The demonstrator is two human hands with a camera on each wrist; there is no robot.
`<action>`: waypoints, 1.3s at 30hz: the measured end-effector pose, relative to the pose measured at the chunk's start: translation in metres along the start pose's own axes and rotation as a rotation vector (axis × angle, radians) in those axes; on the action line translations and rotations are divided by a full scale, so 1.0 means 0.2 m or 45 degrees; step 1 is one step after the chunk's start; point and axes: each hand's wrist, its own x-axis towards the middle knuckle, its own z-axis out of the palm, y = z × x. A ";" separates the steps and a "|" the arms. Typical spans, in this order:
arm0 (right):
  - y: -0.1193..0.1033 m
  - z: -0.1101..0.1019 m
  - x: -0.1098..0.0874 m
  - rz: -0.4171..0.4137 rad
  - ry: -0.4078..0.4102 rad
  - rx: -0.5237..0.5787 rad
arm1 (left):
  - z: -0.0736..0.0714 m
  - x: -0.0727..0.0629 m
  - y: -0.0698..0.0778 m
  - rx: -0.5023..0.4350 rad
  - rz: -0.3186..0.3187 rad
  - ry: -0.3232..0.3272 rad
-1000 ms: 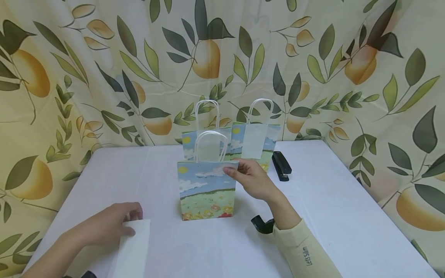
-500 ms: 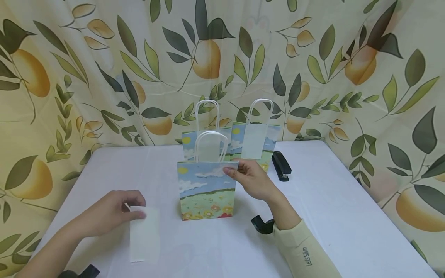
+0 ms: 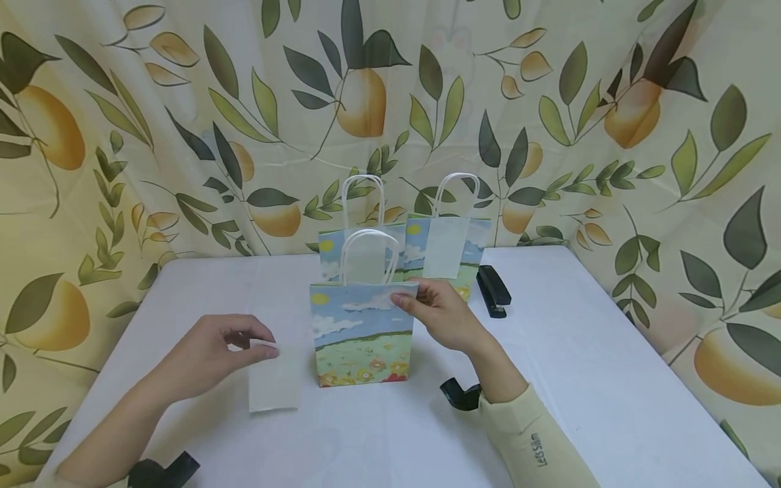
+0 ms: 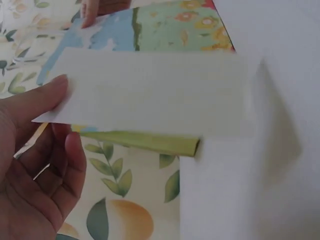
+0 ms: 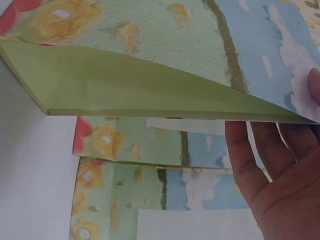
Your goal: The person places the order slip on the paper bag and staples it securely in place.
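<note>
My left hand (image 3: 216, 356) pinches the top end of a blank white paper strip (image 3: 273, 379) between thumb and fingers. In the left wrist view the strip (image 4: 155, 92) stretches out from the thumb, in front of the bag. A paper gift bag (image 3: 363, 339) with a painted sky and flower meadow stands upright just right of the strip, its white handles (image 3: 370, 234) up. At the bag's upper right edge my right hand (image 3: 445, 315) grips it, thumb on the front and fingers behind. The right wrist view shows those fingers (image 5: 237, 150) behind the bag's green side fold (image 5: 115, 87).
Behind stand two similar bags; the right one (image 3: 478, 254) has a white strip (image 3: 445, 247) on its front, the left one (image 3: 332, 254) is partly hidden. A black stapler (image 3: 493, 291) lies to their right. A patterned curtain (image 3: 390, 102) surrounds the white table (image 3: 610, 379).
My left hand has carried the white paper strip up and to the right, closer to the front bag. The right hand and the bag have stayed in place.
</note>
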 end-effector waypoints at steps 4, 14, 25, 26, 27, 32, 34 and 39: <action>0.00 0.00 0.00 0.000 0.001 0.004 | 0.02 0.04 0.02 -0.031 0.046 0.090; -0.01 0.00 0.00 0.015 0.014 -0.014 | 0.10 0.12 0.09 -0.094 -0.008 0.303; -0.01 0.00 -0.01 0.018 0.012 -0.033 | 0.21 0.23 0.09 -0.066 0.188 0.466; -0.01 0.00 -0.01 0.016 0.009 -0.033 | 0.21 0.24 0.10 -0.048 0.208 0.477; -0.01 0.00 -0.01 0.009 0.004 -0.031 | 0.22 0.25 0.10 -0.032 0.225 0.487; -0.01 0.00 -0.01 -0.005 -0.014 -0.033 | 0.23 0.30 0.11 0.039 0.300 0.537; -0.01 0.00 -0.01 -0.002 -0.015 -0.039 | 0.23 0.32 0.12 0.042 0.315 0.546; -0.01 0.00 -0.01 -0.001 -0.007 -0.061 | 0.24 0.36 0.15 0.049 0.360 0.537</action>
